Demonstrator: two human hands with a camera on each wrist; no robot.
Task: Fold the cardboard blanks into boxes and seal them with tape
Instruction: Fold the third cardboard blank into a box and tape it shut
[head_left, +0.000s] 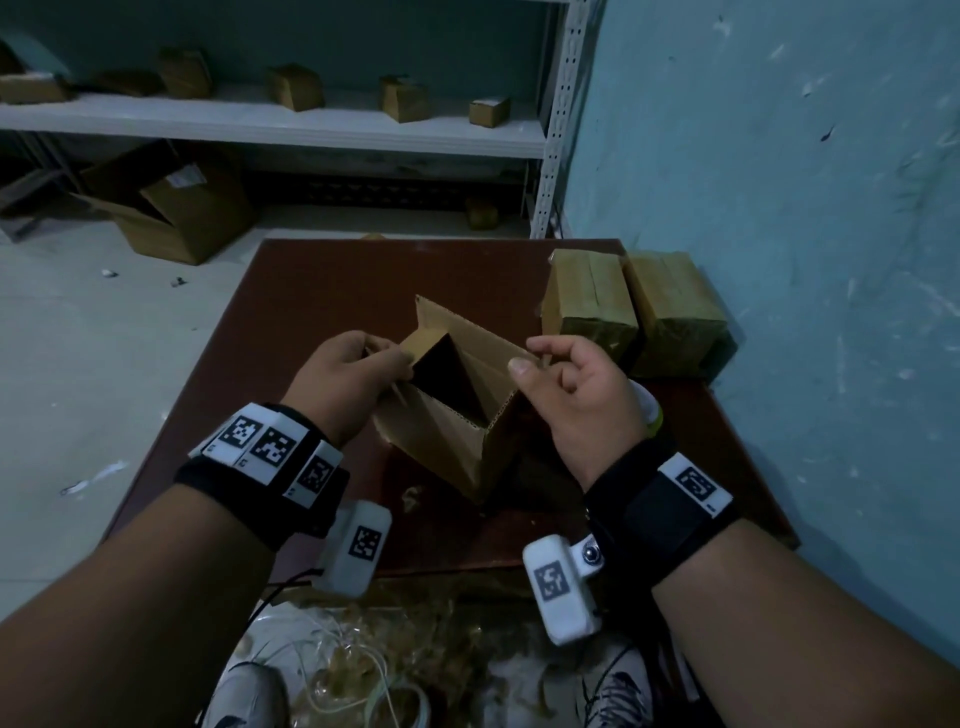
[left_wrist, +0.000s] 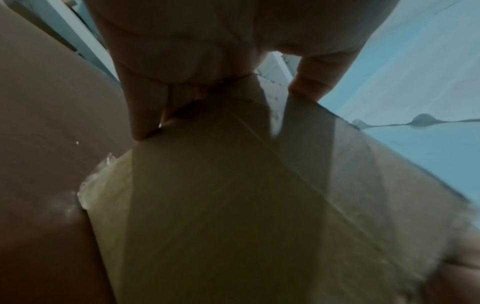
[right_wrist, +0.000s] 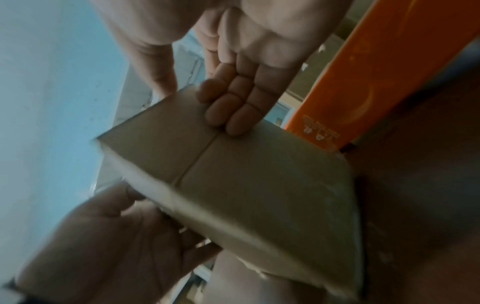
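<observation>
My forearms are bare. Each wrist wears a black strap (head_left: 660, 514) with white blocks printed in black square codes (one block (head_left: 563, 590) has a silver screw); my sneakers (head_left: 618, 691) are white.

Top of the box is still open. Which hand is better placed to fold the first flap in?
Left, probably. The left hand already pinches the short flap at the open box mouth; the right hand steadies the opposite wall.

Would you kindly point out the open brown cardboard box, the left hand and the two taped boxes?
open brown cardboard box (head_left: 436, 441), head view, near outer wall.
left hand (head_left: 345, 379), head view, back of hand.
two taped boxes (head_left: 589, 296), head view, left one's top.
</observation>
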